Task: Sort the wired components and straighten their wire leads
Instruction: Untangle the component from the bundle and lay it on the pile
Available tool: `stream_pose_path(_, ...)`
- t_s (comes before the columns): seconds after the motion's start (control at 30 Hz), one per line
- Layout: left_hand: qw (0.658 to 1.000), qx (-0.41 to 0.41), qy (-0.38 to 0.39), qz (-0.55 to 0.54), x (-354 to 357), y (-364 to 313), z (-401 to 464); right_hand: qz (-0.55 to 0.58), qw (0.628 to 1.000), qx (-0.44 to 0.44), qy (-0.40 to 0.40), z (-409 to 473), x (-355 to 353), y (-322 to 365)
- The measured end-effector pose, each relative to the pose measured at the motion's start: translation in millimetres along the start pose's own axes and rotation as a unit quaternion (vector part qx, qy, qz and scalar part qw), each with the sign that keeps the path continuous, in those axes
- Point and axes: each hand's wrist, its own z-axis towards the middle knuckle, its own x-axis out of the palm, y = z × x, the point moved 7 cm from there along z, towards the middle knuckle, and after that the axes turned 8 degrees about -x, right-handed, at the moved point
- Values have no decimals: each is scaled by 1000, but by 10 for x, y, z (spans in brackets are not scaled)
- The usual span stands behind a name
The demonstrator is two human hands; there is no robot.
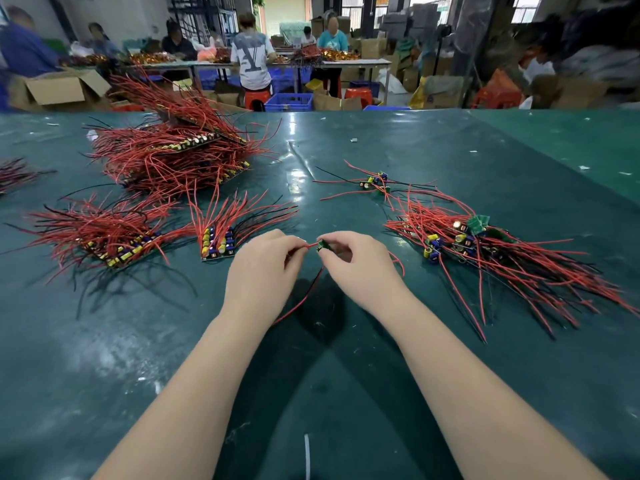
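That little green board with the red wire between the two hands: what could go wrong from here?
The right hand pinches the small green board while the left hand pinches its red wire close to it; a hard pull might strain that joint. The loose wire end hanging below could snag. The messy pile on the right lies close and could tangle with it.

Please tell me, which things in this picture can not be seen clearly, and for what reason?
- Small green board, head view: the right hand pinches it, and its fingers cover most of it.
- Red wire: its end is hidden inside the left hand.
- Wire bundle at far left: cut off by the picture edge.
- Parts in the right pile: too small and tangled to count.
- People behind the table: blurred.
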Motion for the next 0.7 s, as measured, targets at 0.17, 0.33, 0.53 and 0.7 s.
stream_pose_path(0.17, 996, 33, -61, 53, -78, 19, 6, 95, 992, 47, 65, 4, 52, -43)
stream_pose_path(0.33, 995, 40, -90, 25, -107, 4, -9, 192, 973, 87, 96, 1, 13, -86)
stream_pose_path(0.53, 974, -39, -206, -83, -389, 111, 5, 382, 898, 216, 11, -17, -29, -190)
stream_pose_path(0.7, 908, -184, 4, -377, -41, 179, 59, 509, 812, 277, 65, -85, 139, -102)
